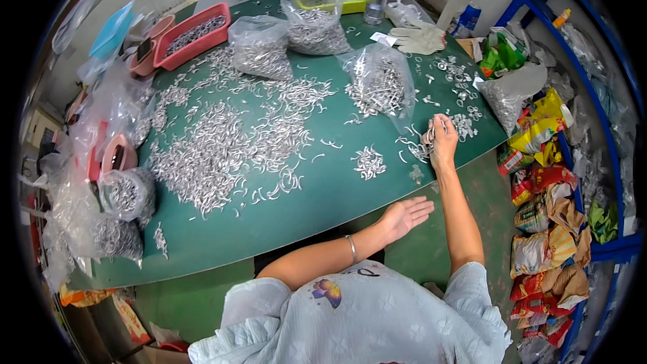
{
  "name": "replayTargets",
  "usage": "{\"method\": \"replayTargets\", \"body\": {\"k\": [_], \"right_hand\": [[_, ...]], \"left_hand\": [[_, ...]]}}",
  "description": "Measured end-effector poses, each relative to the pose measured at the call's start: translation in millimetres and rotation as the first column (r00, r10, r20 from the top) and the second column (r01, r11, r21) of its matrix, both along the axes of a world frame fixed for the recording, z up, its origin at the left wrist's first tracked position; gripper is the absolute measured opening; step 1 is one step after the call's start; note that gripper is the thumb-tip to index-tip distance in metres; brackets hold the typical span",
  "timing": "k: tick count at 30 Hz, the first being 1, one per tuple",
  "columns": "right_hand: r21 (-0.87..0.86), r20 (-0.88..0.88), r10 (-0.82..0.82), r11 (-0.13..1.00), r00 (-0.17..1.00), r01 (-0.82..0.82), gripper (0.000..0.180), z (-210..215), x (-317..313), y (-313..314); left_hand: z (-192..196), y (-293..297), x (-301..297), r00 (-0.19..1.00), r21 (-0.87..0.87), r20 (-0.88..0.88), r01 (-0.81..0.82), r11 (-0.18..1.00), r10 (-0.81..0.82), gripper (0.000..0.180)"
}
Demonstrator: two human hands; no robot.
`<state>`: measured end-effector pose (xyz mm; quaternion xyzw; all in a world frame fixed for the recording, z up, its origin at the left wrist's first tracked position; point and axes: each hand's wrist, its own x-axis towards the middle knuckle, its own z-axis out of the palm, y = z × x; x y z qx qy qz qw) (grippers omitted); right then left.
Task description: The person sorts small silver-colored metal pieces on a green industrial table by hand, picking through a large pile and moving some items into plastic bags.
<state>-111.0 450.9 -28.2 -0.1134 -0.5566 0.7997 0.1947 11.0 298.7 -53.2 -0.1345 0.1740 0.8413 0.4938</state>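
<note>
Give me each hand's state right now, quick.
Left hand: open, palm up, empty, at the table edge.
Right hand: fingers closed on small metal pieces.

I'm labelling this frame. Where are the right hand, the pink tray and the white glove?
right hand (443, 140): head view, back of the hand, fingers pinching small metal pieces.
pink tray (176, 54): head view, its near side wall.
white glove (419, 38): head view, its palm.

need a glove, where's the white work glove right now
In the head view the white work glove lies at the far right of the green table, behind a clear bag of metal parts.
</note>
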Motion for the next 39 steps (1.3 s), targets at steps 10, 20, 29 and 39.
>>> {"method": "replayTargets", "body": {"k": [10,20,29,39], "right_hand": [[-0.785,-0.127,0.272,0.56,0.954,-0.264,0.014,21,22,5],[-0.585,-0.03,0.175,0.795,0.984,-0.159,0.011,65,16,-112],[-0.573,-0.105,0.336,0.749,0.936,-0.334,0.011,117,-115,-182],[-0.67,-0.044,0.31,0.696,0.95,-0.258,0.062,142,-293,-225]], "left_hand": [[43,25,-7,0.933,0.027,0.03,-0.36,0.932,0.359,0.054],[99,-9,-80,0.554,-0.146,-0.375,-0.827,0.543,0.743,0.036],[133,-81,-226,0.34,-0.009,-0.572,-0.913,0.409,0.746,0.033],[163,-136,-429,0.497,-0.074,-0.503,-0.84,0.538,0.707,0.06]]}}
